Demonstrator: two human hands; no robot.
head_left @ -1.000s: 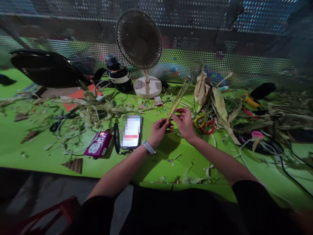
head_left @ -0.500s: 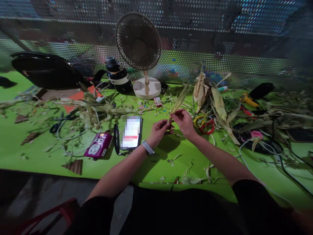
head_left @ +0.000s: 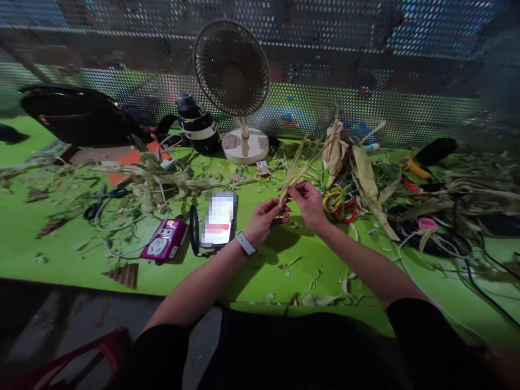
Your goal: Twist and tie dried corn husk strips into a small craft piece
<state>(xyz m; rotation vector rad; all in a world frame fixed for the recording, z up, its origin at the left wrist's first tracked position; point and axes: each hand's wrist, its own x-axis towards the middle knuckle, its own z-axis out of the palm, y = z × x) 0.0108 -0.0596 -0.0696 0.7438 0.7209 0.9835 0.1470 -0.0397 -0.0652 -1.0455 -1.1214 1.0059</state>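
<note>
My left hand [head_left: 264, 219], with a pale watch on its wrist, pinches the lower end of a pale yellow bundle of husk strips [head_left: 293, 176]. Close on its right, my right hand [head_left: 309, 205] has its thumb and fingers closed on the same strips near their base. The strips fan upward and split into separate strands. To the right lie a dry brown husk bundle [head_left: 333, 149], a larger pale husk [head_left: 364, 172] and scissors with red and yellow handles [head_left: 345, 210].
A fan [head_left: 245, 147] and a black bottle [head_left: 199, 130] stand at the back before a perforated metal panel. Left of my hands lie a lit phone [head_left: 218, 219], a purple power strip [head_left: 164, 239] and husk scraps. Cables run along the right.
The strips between my hands have spread apart into a wider fan. Both hands have stayed in nearly the same place.
</note>
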